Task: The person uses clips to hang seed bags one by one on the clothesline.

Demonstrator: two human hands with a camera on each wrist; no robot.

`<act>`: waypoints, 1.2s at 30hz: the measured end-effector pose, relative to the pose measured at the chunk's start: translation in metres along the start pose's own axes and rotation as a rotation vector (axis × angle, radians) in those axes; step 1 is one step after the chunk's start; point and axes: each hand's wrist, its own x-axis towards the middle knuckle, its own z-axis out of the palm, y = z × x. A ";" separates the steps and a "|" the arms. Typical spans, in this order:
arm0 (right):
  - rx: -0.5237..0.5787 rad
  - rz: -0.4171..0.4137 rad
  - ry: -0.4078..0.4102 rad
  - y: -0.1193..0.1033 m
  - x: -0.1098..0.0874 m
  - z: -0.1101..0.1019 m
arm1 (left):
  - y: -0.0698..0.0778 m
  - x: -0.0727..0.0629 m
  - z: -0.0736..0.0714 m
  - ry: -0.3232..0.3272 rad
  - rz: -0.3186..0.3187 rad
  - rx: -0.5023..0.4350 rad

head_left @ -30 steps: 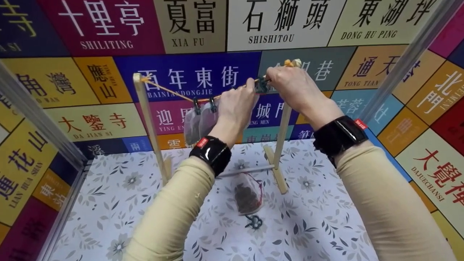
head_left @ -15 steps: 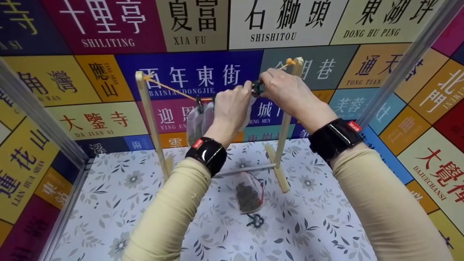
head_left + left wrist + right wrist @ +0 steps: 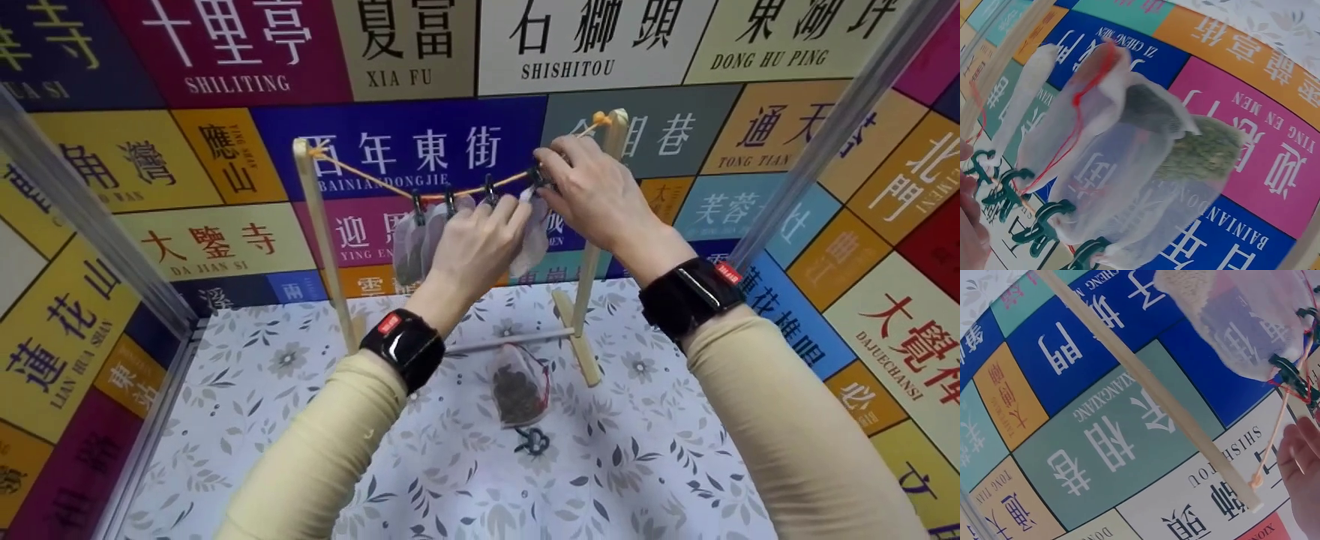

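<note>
In the head view several dark green clips hang white mesh drawstring bags from an orange cord [image 3: 465, 192]. My left hand [image 3: 480, 244] is just below the cord, in front of the bags, fingers bent loosely and holding nothing that shows. My right hand [image 3: 596, 187] is beside the rightmost clip [image 3: 537, 175], with its mesh bag [image 3: 531, 240] hanging below. In the right wrist view a gap shows between the right fingers [image 3: 1297, 450] and the nearest clip [image 3: 1291, 372]. The left wrist view shows a bag with green contents [image 3: 1204, 149] and a red drawstring [image 3: 1077, 115].
Two wooden posts, left [image 3: 322, 240] and right [image 3: 591, 285], carry the cord; a pale rod [image 3: 517, 340] runs low between them. On the floral cloth [image 3: 292, 450] lie a filled mesh bag [image 3: 519, 386] and a loose green clip [image 3: 533, 441]. Printed panels stand behind.
The left hand has come down off the cord, uncovering clips and the rightmost bag. The right hand has moved slightly left and its fingers have loosened at the rightmost clip.
</note>
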 end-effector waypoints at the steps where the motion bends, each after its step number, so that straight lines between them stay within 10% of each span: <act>1: 0.010 0.005 0.025 0.000 -0.002 0.001 | 0.001 -0.004 0.000 0.025 0.020 -0.003; 7: 0.036 0.014 0.137 0.000 -0.024 0.014 | 0.010 -0.036 0.006 0.067 0.086 -0.060; 16: 0.105 0.021 0.093 -0.006 -0.075 0.058 | 0.043 -0.094 0.011 -0.260 0.138 -0.197; 20: 0.173 0.046 -0.040 -0.018 -0.104 0.085 | 0.064 -0.120 0.013 -0.431 0.134 -0.309; 28: 0.462 0.156 -0.587 -0.060 -0.192 0.156 | 0.115 -0.193 0.021 -0.781 0.100 -0.463; 36: 0.593 0.307 -0.664 -0.095 -0.262 0.191 | 0.152 -0.248 0.027 -0.801 -0.023 -0.542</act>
